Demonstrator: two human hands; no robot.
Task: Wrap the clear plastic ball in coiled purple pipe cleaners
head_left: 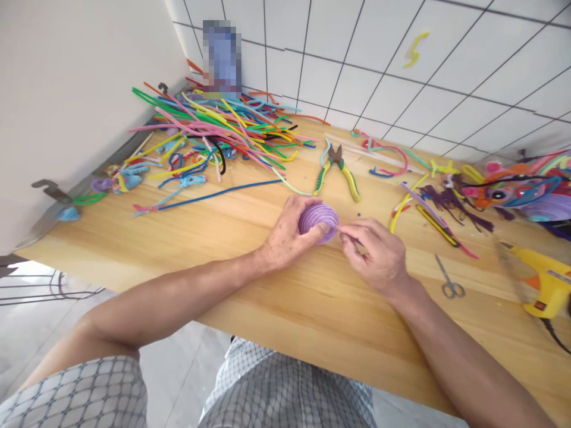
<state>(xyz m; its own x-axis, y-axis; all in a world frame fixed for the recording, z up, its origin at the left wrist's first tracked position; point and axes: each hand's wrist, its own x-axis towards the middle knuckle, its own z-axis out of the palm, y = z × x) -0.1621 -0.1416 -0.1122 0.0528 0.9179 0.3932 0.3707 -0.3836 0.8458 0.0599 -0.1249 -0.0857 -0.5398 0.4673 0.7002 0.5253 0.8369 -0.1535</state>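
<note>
A purple coiled ball (317, 221) with a ribbed surface is held just above the wooden table, near the middle of the view. My left hand (289, 233) is wrapped round its left side, with the thumb across its front. Close to the ball's right edge is my right hand (375, 252), its thumb and fingers drawn together by the ball. What the right fingertips pinch, if anything, is too small to make out. Pliers with green and yellow handles (336, 169) lie just beyond the hands.
Many coloured pipe cleaners (223, 125) are heaped at the back left. Scissors (450, 286), a yellow cutter (437, 226) and a yellow glue gun (546, 282) lie on the right. A colourful figure (513, 187) is at the far right. The tiled wall (330, 53) bounds the table (276, 309).
</note>
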